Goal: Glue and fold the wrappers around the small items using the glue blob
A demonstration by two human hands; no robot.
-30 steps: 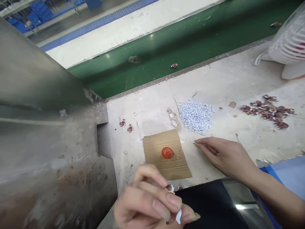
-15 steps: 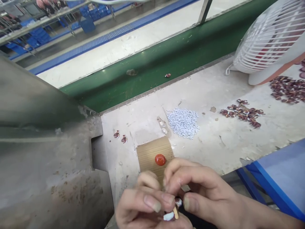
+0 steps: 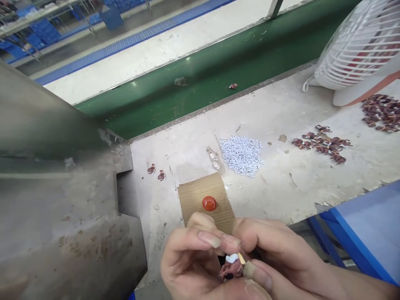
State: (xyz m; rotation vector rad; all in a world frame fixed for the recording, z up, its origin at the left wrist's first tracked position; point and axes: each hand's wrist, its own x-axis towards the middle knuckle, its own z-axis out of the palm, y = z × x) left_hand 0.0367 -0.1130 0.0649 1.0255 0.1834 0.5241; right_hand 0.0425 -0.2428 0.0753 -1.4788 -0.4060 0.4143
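Single head cam, you're looking forward and down: hands close at bottom edge, workbench mid-frame, green conveyor beyond.

The tabletop looks rough, stained and matt; the cardboard square is ribbed brown paper, its red blob glossy; the conveyor belt shiny green.

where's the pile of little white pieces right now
In the head view, the white pile lies on the worktable, just beyond the cardboard piece, left of the reddish-brown bits.
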